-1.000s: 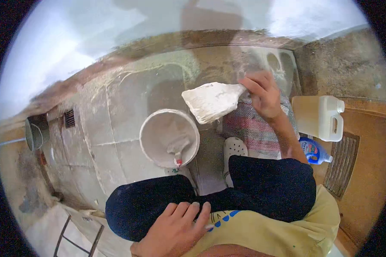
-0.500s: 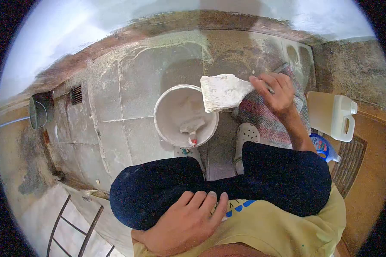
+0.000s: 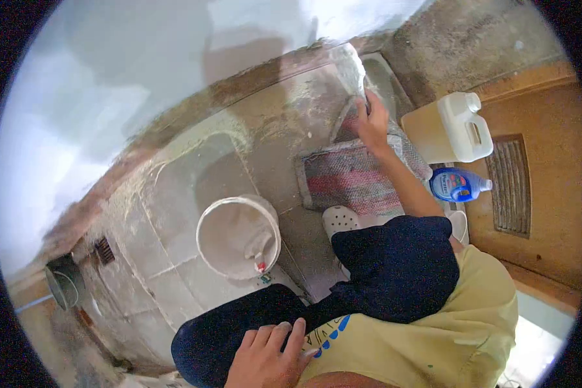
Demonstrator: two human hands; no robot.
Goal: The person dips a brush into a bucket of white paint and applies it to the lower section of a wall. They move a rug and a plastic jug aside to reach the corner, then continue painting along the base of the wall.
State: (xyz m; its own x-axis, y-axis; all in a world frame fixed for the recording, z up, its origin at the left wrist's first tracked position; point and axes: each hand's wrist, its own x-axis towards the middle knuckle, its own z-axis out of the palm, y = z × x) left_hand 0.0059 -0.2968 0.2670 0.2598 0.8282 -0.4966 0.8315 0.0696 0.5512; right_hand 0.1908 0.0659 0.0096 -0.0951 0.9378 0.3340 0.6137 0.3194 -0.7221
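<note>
White-coated brush (image 3: 349, 66), blue bottle (image 3: 460, 185), blurred label (image 3: 445, 183)

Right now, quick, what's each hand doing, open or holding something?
Left hand: loosely open, resting on the dark trousers; palm hidden.
Right hand: closed, holding a flat, white-coated tool by its handle.

Hands: two, the left (image 3: 263, 359) near, the right (image 3: 373, 126) farther off. Coated broad tool (image 3: 349, 68): one, in the right hand. Red-tipped tool (image 3: 260, 266): one, in the white bucket. Buckets: two, white bucket (image 3: 223, 227) at centre, dark bucket (image 3: 58, 279) at left. At right, jug (image 3: 436, 129): one; blue bottle (image 3: 456, 184): one; slatted panel (image 3: 511, 186): one.
</note>
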